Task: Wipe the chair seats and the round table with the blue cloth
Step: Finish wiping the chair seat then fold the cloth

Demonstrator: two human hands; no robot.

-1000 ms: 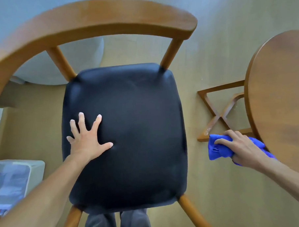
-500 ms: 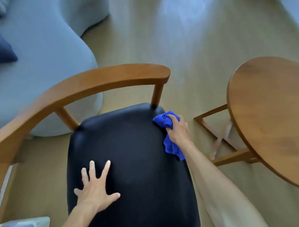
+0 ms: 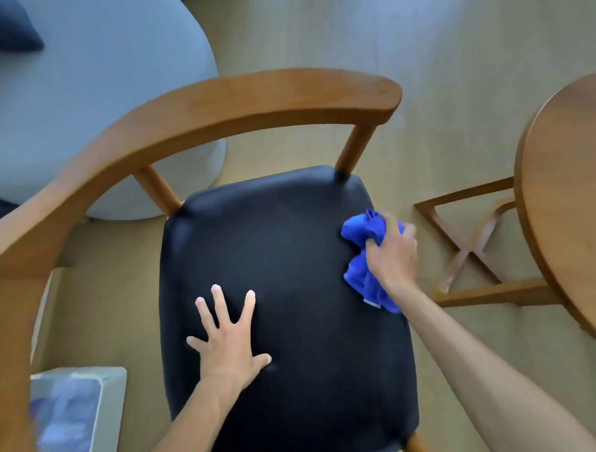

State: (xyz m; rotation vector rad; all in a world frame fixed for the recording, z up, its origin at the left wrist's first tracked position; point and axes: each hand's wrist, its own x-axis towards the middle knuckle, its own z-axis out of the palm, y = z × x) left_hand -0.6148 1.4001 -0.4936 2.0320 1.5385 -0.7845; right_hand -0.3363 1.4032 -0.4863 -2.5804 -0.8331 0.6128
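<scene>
Right hand point(image 3: 392, 256) grips the bunched blue cloth point(image 3: 362, 253) on the black seat's point(image 3: 292, 277) right edge; left hand point(image 3: 228, 341) lies flat, fingers spread, lower left. Round table point(image 3: 569, 214) far right.

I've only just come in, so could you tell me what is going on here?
A person is wiping a chair. Their right hand grips a bunched blue cloth at the right edge of the black chair seat, while the left hand rests flat on the seat with fingers spread. The round table stands to the right.
</scene>
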